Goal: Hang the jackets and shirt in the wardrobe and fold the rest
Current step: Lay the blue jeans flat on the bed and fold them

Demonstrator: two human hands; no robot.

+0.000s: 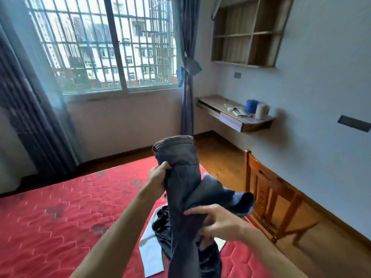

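Observation:
Dark grey-blue jeans (pixel 180 167) are held up over the red mattress (pixel 60 207), waistband at the top and legs hanging down. My left hand (pixel 158 177) grips the jeans' left edge below the waistband. My right hand (pixel 216 219) holds a fold of the fabric lower down on the right. Beneath the jeans on the mattress lie a white garment (pixel 150 255) and a dark crumpled garment (pixel 160 219), both partly hidden. No wardrobe is in view.
A wooden chair (pixel 269 195) stands right of the bed on the wooden floor. A wall-mounted desk (pixel 236 117) carries a blue spool, a white spool and small items. Above it hangs an open shelf unit (pixel 247 31). Barred window and curtains lie ahead.

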